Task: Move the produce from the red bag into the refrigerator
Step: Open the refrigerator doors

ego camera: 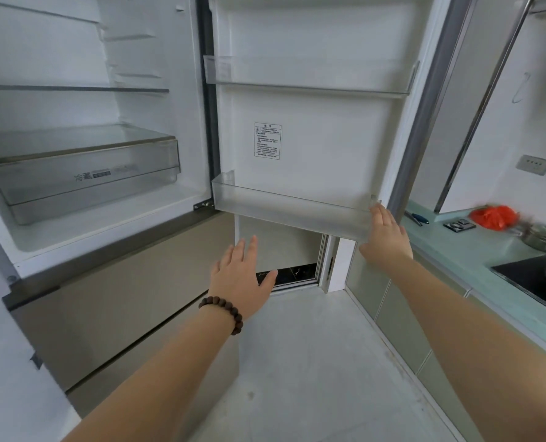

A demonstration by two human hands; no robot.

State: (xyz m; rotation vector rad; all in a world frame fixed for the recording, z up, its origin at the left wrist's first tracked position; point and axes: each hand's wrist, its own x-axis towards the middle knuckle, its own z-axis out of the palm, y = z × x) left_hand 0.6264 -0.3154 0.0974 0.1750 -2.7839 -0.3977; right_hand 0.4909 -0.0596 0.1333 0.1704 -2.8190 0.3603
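Nearest, the left hand [241, 272], wearing a dark wooden bead bracelet [223, 314], hovers with fingers straight and spread, holding nothing, in front of the beige lower drawer front [131, 301]. Beyond it, the right hand [385, 234] lays flat, straight fingers against the outer end of the clear plastic door bin [291, 207] on the open white refrigerator [157, 199] door. Farthest right, the crumpled red plastic bag [493, 215] lies on the pale green countertop [456, 247], just beside a lidded steel pot [543, 236], well apart from both hands; its axis cannot be told.

Bright, even daylight, soft shadows; wide-angle bending at the edges, and the red bag [493, 216] is motion-blurred.
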